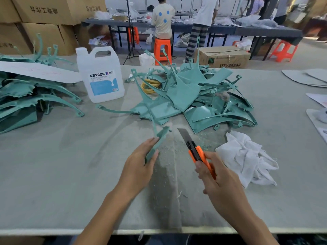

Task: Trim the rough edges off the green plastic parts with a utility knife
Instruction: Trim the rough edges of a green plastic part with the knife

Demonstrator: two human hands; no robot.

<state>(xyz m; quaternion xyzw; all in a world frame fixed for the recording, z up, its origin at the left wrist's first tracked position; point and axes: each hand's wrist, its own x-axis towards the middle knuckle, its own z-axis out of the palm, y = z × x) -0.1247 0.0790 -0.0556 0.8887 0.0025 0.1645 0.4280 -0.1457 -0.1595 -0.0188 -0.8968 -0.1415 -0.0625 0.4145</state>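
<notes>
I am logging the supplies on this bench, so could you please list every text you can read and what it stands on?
"DEXCON": label of the white jug; the small print under it is too small to read.
"DTY": side of the cardboard box beyond the table; the characters after it are blurred.
Stacked cartons: large printed characters, not legible.
White sheet: faint pink marks, unreadable.

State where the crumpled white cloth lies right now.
In the head view, the white cloth lies right of the right hand and its utility knife, near the green parts pile.
</notes>
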